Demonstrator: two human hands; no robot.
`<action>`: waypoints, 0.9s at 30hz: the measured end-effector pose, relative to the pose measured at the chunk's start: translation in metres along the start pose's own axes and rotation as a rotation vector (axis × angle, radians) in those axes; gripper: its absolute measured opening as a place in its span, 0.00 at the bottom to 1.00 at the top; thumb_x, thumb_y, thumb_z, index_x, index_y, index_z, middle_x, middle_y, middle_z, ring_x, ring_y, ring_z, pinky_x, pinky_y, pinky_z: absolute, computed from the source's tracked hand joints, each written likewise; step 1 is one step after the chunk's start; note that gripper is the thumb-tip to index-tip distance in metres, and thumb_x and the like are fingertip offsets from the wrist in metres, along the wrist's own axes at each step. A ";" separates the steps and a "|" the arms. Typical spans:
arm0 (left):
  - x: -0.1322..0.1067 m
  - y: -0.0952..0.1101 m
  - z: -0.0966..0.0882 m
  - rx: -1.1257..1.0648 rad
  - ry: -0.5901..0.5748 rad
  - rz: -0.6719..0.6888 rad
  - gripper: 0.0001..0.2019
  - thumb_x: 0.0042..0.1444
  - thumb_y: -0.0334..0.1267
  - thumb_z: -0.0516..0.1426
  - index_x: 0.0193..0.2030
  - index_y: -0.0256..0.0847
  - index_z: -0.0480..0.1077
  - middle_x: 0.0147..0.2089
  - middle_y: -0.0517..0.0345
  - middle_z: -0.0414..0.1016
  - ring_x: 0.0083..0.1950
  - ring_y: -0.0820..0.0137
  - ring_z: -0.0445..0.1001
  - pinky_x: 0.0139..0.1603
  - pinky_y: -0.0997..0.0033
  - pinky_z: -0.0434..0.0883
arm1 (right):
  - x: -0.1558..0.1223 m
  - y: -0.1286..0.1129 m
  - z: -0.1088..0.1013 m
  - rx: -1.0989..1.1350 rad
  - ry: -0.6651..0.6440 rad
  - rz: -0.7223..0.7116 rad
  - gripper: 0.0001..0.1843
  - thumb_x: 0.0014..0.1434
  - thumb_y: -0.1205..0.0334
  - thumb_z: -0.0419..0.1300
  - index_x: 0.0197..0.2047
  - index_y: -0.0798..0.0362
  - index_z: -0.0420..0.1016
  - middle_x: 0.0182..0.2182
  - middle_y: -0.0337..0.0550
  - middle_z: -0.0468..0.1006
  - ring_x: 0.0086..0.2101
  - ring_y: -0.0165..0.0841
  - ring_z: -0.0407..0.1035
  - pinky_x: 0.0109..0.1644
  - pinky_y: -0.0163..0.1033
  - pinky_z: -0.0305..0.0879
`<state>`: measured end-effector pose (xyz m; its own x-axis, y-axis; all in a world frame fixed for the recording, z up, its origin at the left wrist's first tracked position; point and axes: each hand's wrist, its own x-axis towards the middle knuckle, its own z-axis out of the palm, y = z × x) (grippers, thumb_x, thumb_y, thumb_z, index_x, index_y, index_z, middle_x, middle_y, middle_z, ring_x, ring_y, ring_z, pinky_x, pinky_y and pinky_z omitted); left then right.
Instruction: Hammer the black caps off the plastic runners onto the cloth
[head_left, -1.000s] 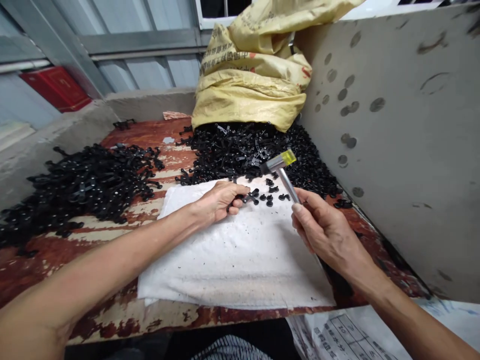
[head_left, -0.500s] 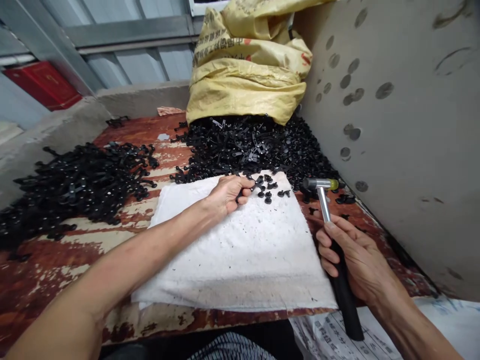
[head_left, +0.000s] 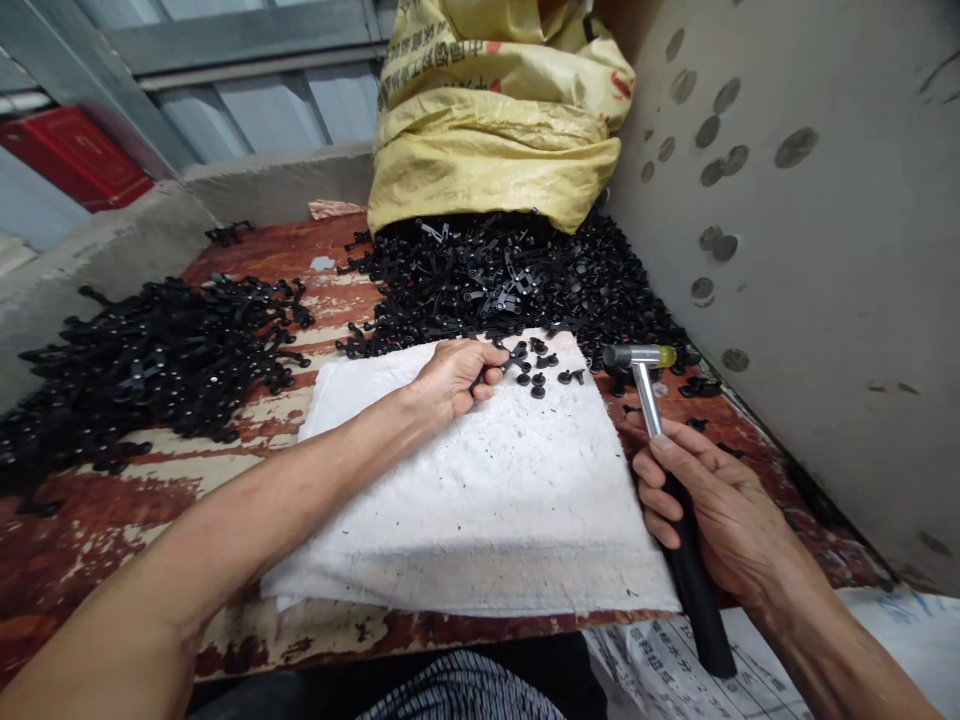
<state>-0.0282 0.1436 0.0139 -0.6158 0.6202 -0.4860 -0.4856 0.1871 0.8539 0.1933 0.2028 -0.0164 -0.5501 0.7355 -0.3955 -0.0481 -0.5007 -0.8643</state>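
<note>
The left hand [head_left: 450, 380] pinches a black plastic part [head_left: 495, 368] on the white cloth [head_left: 465, 500]. The right hand [head_left: 712, 510] grips a black-handled hammer [head_left: 651, 400] beside the cloth, unchanged from the earlier view. The yellow woven sack [head_left: 487, 130] bears printed characters, too blurred to read.

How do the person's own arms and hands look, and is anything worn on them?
The left hand and right hand are bare, with no gloves, and no ring shows. The left forearm and right forearm are bare too: no sleeve, watch or band is visible. Both arms look lean.
</note>
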 end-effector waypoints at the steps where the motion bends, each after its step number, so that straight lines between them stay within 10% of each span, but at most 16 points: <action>1: 0.001 0.000 0.000 0.003 -0.003 0.002 0.14 0.48 0.18 0.56 0.18 0.36 0.61 0.17 0.63 0.61 0.14 0.83 0.58 0.10 0.83 0.45 | 0.000 0.000 0.000 0.000 -0.001 0.003 0.22 0.40 0.52 0.73 0.35 0.48 0.68 0.17 0.26 0.65 0.13 0.20 0.51 0.09 0.24 0.53; 22: 0.004 -0.002 0.000 0.080 0.008 0.027 0.15 0.48 0.18 0.57 0.20 0.39 0.59 0.16 0.64 0.61 0.14 0.82 0.57 0.12 0.82 0.45 | 0.001 0.002 -0.002 -0.038 -0.009 -0.003 0.21 0.42 0.52 0.72 0.36 0.48 0.70 0.17 0.27 0.64 0.13 0.21 0.51 0.10 0.24 0.53; 27: 0.005 0.001 0.000 0.144 0.008 0.027 0.16 0.48 0.19 0.57 0.20 0.41 0.57 0.14 0.65 0.58 0.15 0.82 0.55 0.13 0.81 0.45 | -0.003 -0.001 -0.008 -0.413 -0.044 -0.152 0.20 0.54 0.50 0.63 0.50 0.45 0.73 0.21 0.31 0.68 0.14 0.24 0.56 0.11 0.29 0.56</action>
<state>-0.0316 0.1464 0.0124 -0.6326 0.6204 -0.4636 -0.3748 0.2786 0.8843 0.2015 0.2047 -0.0165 -0.5982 0.7619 -0.2485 0.2014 -0.1572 -0.9668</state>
